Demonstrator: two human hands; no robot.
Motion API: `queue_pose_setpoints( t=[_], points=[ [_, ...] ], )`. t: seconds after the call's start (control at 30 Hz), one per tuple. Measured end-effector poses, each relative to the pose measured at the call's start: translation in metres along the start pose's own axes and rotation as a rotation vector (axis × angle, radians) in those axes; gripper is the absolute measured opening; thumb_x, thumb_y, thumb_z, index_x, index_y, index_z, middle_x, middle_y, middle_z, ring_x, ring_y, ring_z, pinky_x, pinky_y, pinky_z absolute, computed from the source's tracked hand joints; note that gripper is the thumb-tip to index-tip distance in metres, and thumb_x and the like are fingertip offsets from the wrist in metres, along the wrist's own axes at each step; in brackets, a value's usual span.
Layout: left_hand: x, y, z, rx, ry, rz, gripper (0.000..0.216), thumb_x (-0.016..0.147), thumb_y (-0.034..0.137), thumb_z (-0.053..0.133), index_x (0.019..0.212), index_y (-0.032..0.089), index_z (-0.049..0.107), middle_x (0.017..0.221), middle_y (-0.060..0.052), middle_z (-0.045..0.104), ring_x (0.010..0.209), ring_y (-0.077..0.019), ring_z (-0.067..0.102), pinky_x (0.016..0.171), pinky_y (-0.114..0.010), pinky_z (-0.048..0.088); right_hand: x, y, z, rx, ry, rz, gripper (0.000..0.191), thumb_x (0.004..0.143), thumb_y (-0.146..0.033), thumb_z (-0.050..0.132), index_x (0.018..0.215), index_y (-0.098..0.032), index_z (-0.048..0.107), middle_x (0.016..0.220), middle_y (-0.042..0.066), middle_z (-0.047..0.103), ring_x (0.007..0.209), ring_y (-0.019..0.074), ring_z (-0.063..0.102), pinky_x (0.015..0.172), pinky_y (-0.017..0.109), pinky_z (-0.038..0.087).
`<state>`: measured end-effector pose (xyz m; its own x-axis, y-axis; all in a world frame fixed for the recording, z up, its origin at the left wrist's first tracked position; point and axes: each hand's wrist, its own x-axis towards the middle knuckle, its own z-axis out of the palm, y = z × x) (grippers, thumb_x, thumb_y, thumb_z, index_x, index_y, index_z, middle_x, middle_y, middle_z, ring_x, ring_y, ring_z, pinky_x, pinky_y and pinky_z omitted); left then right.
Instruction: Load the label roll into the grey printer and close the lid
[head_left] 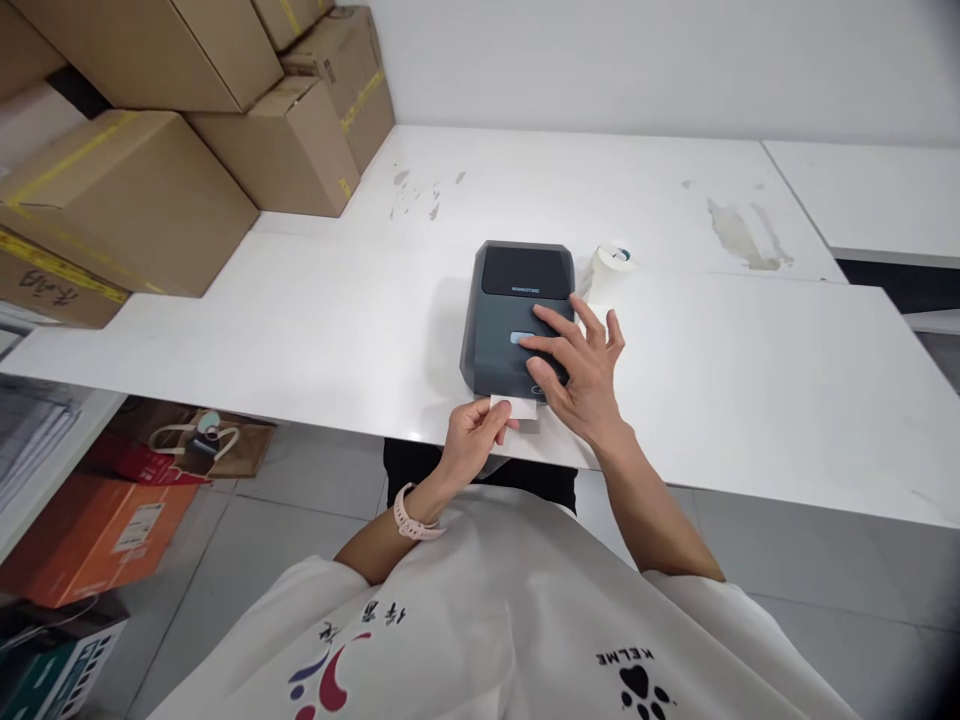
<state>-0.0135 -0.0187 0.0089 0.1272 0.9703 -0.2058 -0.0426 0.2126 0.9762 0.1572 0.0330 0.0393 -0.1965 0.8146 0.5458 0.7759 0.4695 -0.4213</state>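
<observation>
Paper (pixel 524 409) is protruding from printer (pixel 493 358) at six o'clock, left hand (pixel 469 438) pinching it; right hand (pixel 587 378), spread, is touching button (pixel 516 337).

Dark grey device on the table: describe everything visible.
The device, dark grey, bevelled, seemingly plastic, lies flat near the table's front edge. A black lettered panel tops its far end, a pale button its middle. The right hand spreads over it, fingertip at the button; the left hand pinches white paper at its near end.

The dark grey printer (pixel 491 355) has a black panel (pixel 525 270) and pale blue button (pixel 515 338); a white label (pixel 523 409) shows at its six o'clock, a white roll (pixel 609 260) at two; at ten, brown boxes (pixel 142 200) with yellow tape (pixel 60 264).
</observation>
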Motion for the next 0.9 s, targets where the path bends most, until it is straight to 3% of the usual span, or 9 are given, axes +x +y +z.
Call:
queue_pose_setpoints(
  t=[0.1, 0.27, 0.4, 0.47, 0.57, 0.67, 0.73, 0.8, 0.9],
  points=[
    [-0.006, 0.002, -0.006, -0.018, 0.044, 0.03, 0.056, 0.093, 0.063, 0.055, 0.058, 0.021, 0.069, 0.051, 0.0, 0.052, 0.051, -0.0114, 0.046, 0.053, -0.029, 0.035, -0.015, -0.002, 0.009, -0.005, 0.052, -0.004, 0.034, 0.103, -0.048, 0.047, 0.127, -0.032, 0.065, 0.155, 0.006, 0.056, 0.154, 0.0351, 0.038, 0.126, 0.064, 0.018],
    [0.003, 0.011, -0.033, -0.011, 0.297, 0.217, 0.054, 0.096, 0.057, 0.05, 0.06, 0.022, 0.07, 0.053, 0.0, 0.05, 0.053, -0.0123, 0.044, 0.055, -0.03, 0.038, -0.018, -0.004, 0.013, -0.002, 0.203, -0.059, 0.057, 0.104, -0.057, 0.032, 0.157, -0.034, 0.036, 0.169, 0.014, 0.033, 0.156, 0.0408, 0.032, 0.123, 0.069, 0.023],
    [0.04, 0.031, -0.049, 0.083, 0.375, 0.33, 0.033, 0.095, 0.047, 0.054, 0.082, 0.022, 0.072, 0.067, 0.0, 0.059, 0.062, -0.0132, 0.052, 0.061, -0.028, 0.043, 0.04, -0.003, -0.009, 0.043, 0.351, -0.119, 0.061, 0.106, -0.061, 0.017, 0.16, -0.036, 0.029, 0.169, 0.009, 0.031, 0.159, 0.0367, 0.028, 0.125, 0.064, 0.025],
    [0.066, 0.042, -0.048, 0.214, 0.359, 0.327, 0.026, 0.091, 0.039, 0.059, 0.106, 0.022, 0.07, 0.097, -0.005, 0.071, 0.087, -0.0172, 0.064, 0.075, -0.029, 0.049, 0.082, 0.002, -0.021, 0.079, 0.41, -0.145, 0.063, 0.106, -0.062, 0.013, 0.16, -0.035, 0.028, 0.168, 0.006, 0.033, 0.158, 0.0332, 0.03, 0.126, 0.062, 0.025],
    [0.102, 0.055, -0.041, 0.419, 0.273, 0.21, 0.059, 0.083, 0.035, 0.066, 0.139, 0.021, 0.056, 0.141, -0.014, 0.063, 0.126, -0.0275, 0.059, 0.095, -0.038, 0.051, 0.144, 0.011, -0.032, 0.066, 0.412, -0.068, 0.065, 0.107, -0.06, 0.005, 0.162, -0.031, 0.023, 0.169, 0.007, 0.034, 0.157, 0.0273, 0.03, 0.128, 0.058, 0.021],
    [0.125, 0.062, -0.034, 0.498, 0.143, 0.093, 0.08, 0.078, 0.031, 0.067, 0.153, 0.02, 0.042, 0.146, -0.016, 0.061, 0.13, -0.0328, 0.059, 0.101, -0.043, 0.05, 0.188, 0.018, -0.039, -0.017, 0.387, 0.006, 0.063, 0.107, -0.059, 0.005, 0.164, -0.032, 0.015, 0.168, 0.005, 0.035, 0.155, 0.0241, 0.029, 0.127, 0.056, 0.023],
    [0.132, 0.065, -0.032, 0.51, 0.099, 0.07, 0.086, 0.074, 0.025, 0.068, 0.155, 0.02, 0.039, 0.141, -0.015, 0.065, 0.124, -0.0337, 0.064, 0.1, -0.045, 0.052, 0.199, 0.02, -0.044, -0.104, 0.424, 0.009, 0.061, 0.108, -0.059, 0.019, 0.163, -0.033, 0.019, 0.168, 0.005, 0.035, 0.153, 0.0254, 0.03, 0.125, 0.056, 0.026],
    [0.135, 0.064, -0.031, 0.525, 0.092, 0.089, 0.086, 0.071, 0.02, 0.066, 0.154, 0.02, 0.042, 0.137, -0.013, 0.068, 0.121, -0.0345, 0.065, 0.101, -0.045, 0.052, 0.195, 0.017, -0.048, -0.183, 0.472, -0.021, 0.054, 0.108, -0.054, 0.033, 0.156, -0.031, 0.037, 0.164, 0.006, 0.042, 0.149, 0.0278, 0.037, 0.121, 0.054, 0.032],
    [0.138, 0.06, -0.033, 0.544, 0.112, 0.138, 0.082, 0.07, 0.012, 0.06, 0.15, 0.022, 0.049, 0.135, -0.011, 0.07, 0.126, -0.0349, 0.064, 0.106, -0.046, 0.05, 0.171, 0.011, -0.044, -0.244, 0.26, -0.115, 0.039, 0.106, -0.034, 0.034, 0.131, -0.027, 0.065, 0.137, 0.009, 0.067, 0.129, 0.0298, 0.057, 0.11, 0.049, 0.043]
  ],
)
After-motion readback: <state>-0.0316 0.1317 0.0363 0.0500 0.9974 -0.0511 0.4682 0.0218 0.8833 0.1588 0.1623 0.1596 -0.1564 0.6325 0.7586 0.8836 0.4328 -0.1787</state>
